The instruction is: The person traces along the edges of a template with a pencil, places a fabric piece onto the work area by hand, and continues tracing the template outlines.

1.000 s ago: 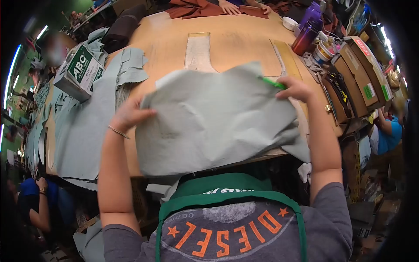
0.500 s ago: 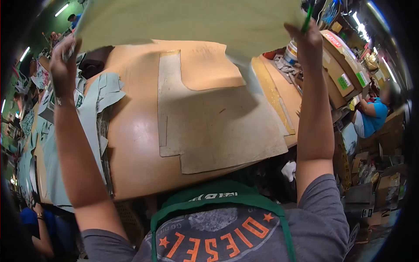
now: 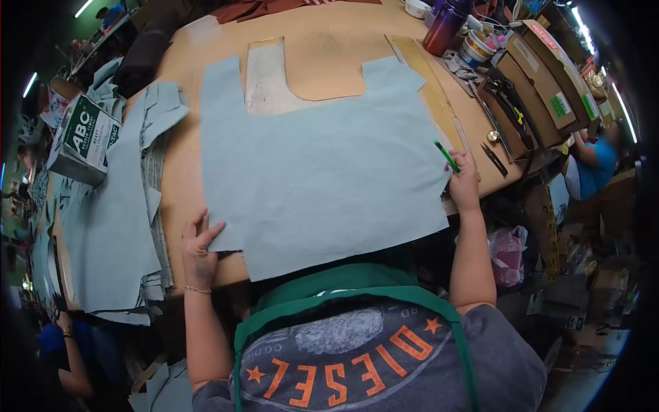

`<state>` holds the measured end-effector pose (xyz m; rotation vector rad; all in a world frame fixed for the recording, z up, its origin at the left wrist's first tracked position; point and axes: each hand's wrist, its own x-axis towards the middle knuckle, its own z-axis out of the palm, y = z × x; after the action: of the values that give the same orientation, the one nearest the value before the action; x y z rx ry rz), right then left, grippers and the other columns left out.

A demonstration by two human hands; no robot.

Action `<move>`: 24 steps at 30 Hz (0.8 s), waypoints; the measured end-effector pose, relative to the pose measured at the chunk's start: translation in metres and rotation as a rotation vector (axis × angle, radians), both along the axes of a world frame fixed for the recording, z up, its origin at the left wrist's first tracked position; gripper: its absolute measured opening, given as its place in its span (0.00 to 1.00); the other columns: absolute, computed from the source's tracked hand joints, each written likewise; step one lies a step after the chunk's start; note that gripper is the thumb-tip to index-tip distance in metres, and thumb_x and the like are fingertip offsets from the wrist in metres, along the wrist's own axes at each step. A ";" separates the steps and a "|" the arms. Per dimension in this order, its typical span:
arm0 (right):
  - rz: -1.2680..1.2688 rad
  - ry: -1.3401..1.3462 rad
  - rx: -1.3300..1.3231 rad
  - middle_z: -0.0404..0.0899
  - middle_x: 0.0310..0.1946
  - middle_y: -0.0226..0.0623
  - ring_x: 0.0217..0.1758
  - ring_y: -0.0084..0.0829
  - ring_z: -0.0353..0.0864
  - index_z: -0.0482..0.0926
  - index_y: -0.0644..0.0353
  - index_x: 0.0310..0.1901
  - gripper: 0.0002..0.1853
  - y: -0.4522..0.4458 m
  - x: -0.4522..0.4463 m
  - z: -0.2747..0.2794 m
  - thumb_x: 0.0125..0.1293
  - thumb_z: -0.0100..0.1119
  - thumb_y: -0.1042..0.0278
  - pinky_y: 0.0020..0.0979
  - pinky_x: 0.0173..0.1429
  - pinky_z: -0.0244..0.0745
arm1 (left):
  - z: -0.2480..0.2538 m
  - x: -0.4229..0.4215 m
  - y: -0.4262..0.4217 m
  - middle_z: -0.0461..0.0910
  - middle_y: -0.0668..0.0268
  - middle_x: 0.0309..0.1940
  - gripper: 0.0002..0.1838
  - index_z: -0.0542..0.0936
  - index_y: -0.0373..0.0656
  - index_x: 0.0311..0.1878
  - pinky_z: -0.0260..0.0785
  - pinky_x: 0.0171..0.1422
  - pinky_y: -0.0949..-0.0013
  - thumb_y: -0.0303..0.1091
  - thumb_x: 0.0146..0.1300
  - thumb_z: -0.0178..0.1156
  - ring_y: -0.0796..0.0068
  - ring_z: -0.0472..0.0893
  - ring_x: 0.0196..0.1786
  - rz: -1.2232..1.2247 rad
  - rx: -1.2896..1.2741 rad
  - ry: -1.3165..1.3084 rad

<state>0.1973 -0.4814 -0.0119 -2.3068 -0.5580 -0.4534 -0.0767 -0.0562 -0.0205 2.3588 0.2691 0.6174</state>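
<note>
A large light blue sheet, like fabric or thin leather, lies over a pale cut-out pattern board, whose upper arm shows through the sheet's notch. At the sheet's lower left edge rests my left hand, thumb and forefinger apart, the thumb touching the sheet. My right hand is closed around a green pen beside the sheet's right edge. The pen points up and to the left; its lower part is hidden in my fingers.
A stack of light blue pieces lies left, with an ABC tin on it. Right stand a dark tumbler, a white tub, cardboard boxes and black scissors. Another person's hand shows at the far edge.
The sheet was raised in both hands above the board; now it is lowered flat over it. Both hands have come down toward me, the pen still in the right.
</note>
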 end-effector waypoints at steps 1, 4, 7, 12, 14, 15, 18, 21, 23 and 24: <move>-0.012 -0.010 -0.048 0.71 0.37 0.45 0.44 0.43 0.70 0.73 0.67 0.30 0.14 -0.005 0.000 0.000 0.40 0.42 0.89 0.33 0.50 0.64 | 0.003 -0.001 -0.004 0.69 0.53 0.49 0.20 0.81 0.41 0.37 0.61 0.60 0.65 0.12 0.40 0.53 0.57 0.68 0.55 -0.001 0.023 0.006; -0.060 0.080 -0.152 0.70 0.36 0.47 0.44 0.45 0.69 0.72 0.67 0.33 0.11 -0.021 0.007 -0.001 0.45 0.49 0.84 0.35 0.49 0.65 | 0.010 -0.008 -0.005 0.69 0.52 0.49 0.17 0.79 0.39 0.40 0.62 0.58 0.66 0.14 0.48 0.50 0.59 0.69 0.54 0.050 0.035 0.036; -0.120 0.039 -0.199 0.72 0.35 0.48 0.43 0.45 0.71 0.72 0.68 0.36 0.11 -0.019 0.019 0.017 0.47 0.52 0.78 0.35 0.49 0.65 | 0.018 -0.009 -0.002 0.69 0.53 0.49 0.15 0.78 0.39 0.43 0.62 0.56 0.68 0.17 0.52 0.48 0.62 0.70 0.53 0.113 -0.115 0.010; -0.094 0.046 -0.149 0.74 0.35 0.48 0.41 0.43 0.73 0.74 0.67 0.36 0.11 0.022 0.041 0.042 0.49 0.55 0.74 0.36 0.47 0.67 | 0.031 0.014 0.000 0.70 0.54 0.48 0.12 0.77 0.38 0.44 0.62 0.56 0.67 0.24 0.55 0.53 0.61 0.71 0.51 0.166 -0.020 0.005; -0.032 0.067 -0.128 0.76 0.34 0.48 0.41 0.43 0.74 0.74 0.67 0.36 0.12 0.047 0.054 0.043 0.50 0.57 0.71 0.36 0.46 0.68 | 0.040 0.039 -0.018 0.70 0.52 0.47 0.12 0.77 0.39 0.43 0.63 0.54 0.67 0.27 0.55 0.56 0.58 0.71 0.51 0.126 0.133 -0.012; 0.001 0.092 -0.120 0.76 0.33 0.48 0.40 0.43 0.75 0.75 0.67 0.37 0.12 0.056 0.067 0.034 0.51 0.58 0.70 0.37 0.46 0.68 | 0.039 0.051 -0.028 0.68 0.52 0.50 0.15 0.75 0.41 0.47 0.61 0.57 0.60 0.32 0.55 0.56 0.56 0.68 0.54 0.065 0.158 0.062; -0.020 0.207 -0.082 0.78 0.31 0.47 0.37 0.42 0.77 0.76 0.66 0.35 0.16 0.083 0.099 0.020 0.49 0.61 0.62 0.36 0.43 0.70 | 0.042 0.086 -0.072 0.58 0.54 0.60 0.25 0.67 0.47 0.57 0.50 0.61 0.45 0.45 0.57 0.53 0.53 0.55 0.63 0.035 0.260 0.392; -0.134 0.300 -0.053 0.78 0.28 0.48 0.33 0.40 0.78 0.77 0.66 0.32 0.20 0.093 0.148 0.010 0.47 0.62 0.54 0.35 0.40 0.70 | 0.033 0.102 -0.088 0.50 0.58 0.65 0.31 0.61 0.52 0.62 0.42 0.60 0.33 0.55 0.57 0.49 0.51 0.45 0.68 0.082 0.361 0.541; -0.178 0.322 -0.067 0.78 0.26 0.47 0.32 0.39 0.78 0.77 0.67 0.32 0.22 0.100 0.171 0.015 0.47 0.62 0.52 0.35 0.39 0.70 | 0.029 0.105 -0.089 0.48 0.59 0.66 0.33 0.60 0.54 0.63 0.40 0.59 0.31 0.57 0.56 0.49 0.50 0.44 0.68 0.091 0.394 0.542; -0.192 0.334 -0.076 0.78 0.25 0.46 0.31 0.39 0.78 0.77 0.67 0.31 0.22 0.103 0.179 0.015 0.47 0.63 0.51 0.35 0.38 0.70 | 0.029 0.103 -0.088 0.48 0.59 0.66 0.32 0.60 0.54 0.62 0.40 0.59 0.32 0.56 0.56 0.50 0.50 0.44 0.68 0.088 0.392 0.533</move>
<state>0.3767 -0.3789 0.0026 -2.4506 -0.1944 -0.1295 0.0266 -0.1447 0.0087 2.8771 0.5272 0.0638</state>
